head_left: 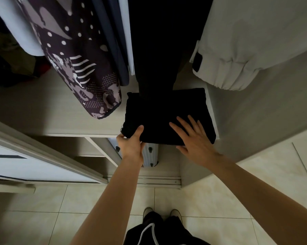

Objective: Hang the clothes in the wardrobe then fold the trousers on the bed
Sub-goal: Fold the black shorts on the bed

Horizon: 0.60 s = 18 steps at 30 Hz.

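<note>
Folded black trousers (159, 112) lie on the pale wardrobe shelf (60, 110), at its front right corner. My left hand (131, 144) grips the bundle's front left corner, thumb on top and fingers underneath. Flat on the bundle's top near its front right edge rests my right hand (193, 138), fingers spread and straight. Hanging clothes fill the space above: a dark patterned garment (78, 55), a black garment (158, 41) hanging straight down onto the trousers, and a white jacket (246, 50) at the right.
A light blue garment (21, 32) hangs far left. Below the shelf are open compartments and a white ribbed suitcase (150, 154). A sliding door (34, 165) stands at the left on a floor track (159, 181). Tiled floor (96, 200) and my feet are below.
</note>
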{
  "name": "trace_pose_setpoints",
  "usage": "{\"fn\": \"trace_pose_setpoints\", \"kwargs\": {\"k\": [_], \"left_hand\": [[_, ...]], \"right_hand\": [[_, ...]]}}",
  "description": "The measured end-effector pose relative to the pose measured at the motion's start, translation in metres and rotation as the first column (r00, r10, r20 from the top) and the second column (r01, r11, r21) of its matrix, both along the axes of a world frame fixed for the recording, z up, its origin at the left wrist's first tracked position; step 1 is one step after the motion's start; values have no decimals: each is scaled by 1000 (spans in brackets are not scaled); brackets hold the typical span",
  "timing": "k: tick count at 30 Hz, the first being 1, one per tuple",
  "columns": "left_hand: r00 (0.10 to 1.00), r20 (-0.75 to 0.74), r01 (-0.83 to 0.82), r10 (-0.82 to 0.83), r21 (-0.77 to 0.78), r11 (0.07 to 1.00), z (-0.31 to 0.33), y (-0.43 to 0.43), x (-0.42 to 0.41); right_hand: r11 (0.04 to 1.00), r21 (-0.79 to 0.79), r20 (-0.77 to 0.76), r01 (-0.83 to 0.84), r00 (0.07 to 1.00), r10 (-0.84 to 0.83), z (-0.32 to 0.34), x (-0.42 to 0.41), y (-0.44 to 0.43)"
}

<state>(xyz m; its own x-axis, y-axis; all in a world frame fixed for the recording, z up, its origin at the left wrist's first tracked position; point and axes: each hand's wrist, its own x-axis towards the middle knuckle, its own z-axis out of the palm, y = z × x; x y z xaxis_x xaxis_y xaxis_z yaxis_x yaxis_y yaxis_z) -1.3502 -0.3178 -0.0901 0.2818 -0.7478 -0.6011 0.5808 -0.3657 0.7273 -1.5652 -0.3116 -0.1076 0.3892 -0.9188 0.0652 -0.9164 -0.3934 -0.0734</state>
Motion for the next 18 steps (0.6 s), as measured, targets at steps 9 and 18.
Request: {"fn": "trace_pose_setpoints", "kwargs": {"k": [9,18], "left_hand": [[994,19,113,-112,-67,991,7,-53,-26],[738,660,252,-141,-75,965,-10,-42,-17]], "right_hand": [[979,-20,-114,202,973,-203,3,-13,-33],[992,-73,-190,106,975,-118,-13,-19,-35]]}}
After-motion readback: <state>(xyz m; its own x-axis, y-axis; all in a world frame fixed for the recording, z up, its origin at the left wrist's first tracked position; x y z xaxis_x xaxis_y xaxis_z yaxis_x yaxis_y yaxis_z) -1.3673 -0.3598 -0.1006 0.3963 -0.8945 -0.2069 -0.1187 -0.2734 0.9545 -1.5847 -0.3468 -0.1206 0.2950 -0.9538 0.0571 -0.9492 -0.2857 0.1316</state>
